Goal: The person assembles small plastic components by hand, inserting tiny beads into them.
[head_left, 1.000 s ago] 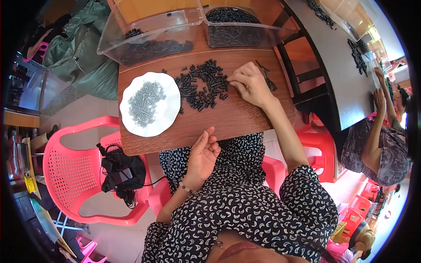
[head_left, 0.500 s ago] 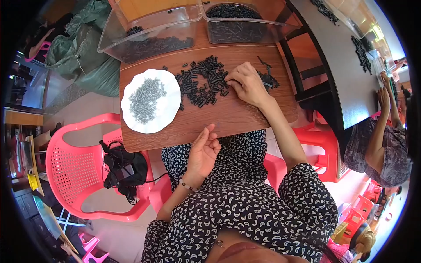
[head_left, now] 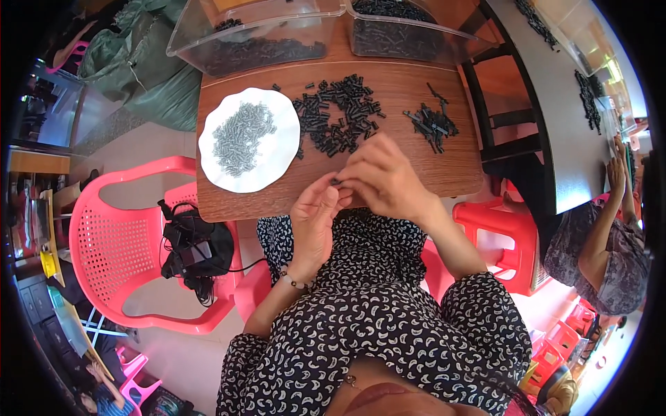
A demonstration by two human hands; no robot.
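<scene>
- Pink plastic armchair (head_left: 114, 232) with a perforated back, at the far left.
- Green woven sack (head_left: 159, 87), rumpled, behind the chair.
- Black bag (head_left: 216, 255) on the chair seat, with cords tangled about it.
- Clear plastic bin (head_left: 298, 29) at the back edge of the wood-grain table (head_left: 406, 76), partly filled with black pieces.
- White scalloped plate (head_left: 279, 166) on the table's left side, bearing a mound of small clear tubes (head_left: 243, 139).
- Bare left hand (head_left: 313, 220), beaded bracelet (head_left: 295, 281) at its wrist, raised at the table's near edge; thumb and forefinger are pinched narrowly on a small dark piece (head_left: 336, 182).
- Short black tubes (head_left: 336, 104) heaped loosely on the table, right of the plate and beyond both hands.
- Bare right hand (head_left: 385, 182), bent inward, fingertips drawn together at the same dark piece; whether they grip it too cannot be told.
- Second clear bin (head_left: 416, 26), beside the first, also holding black pieces.
- Thin dark pieces (head_left: 433, 125) in a smaller pile near the table's right side.
- Red plastic stool (head_left: 517, 239) below a grey-topped table (head_left: 565, 139).
- Another person's arm (head_left: 598, 232) reaches over that table's far edge.
</scene>
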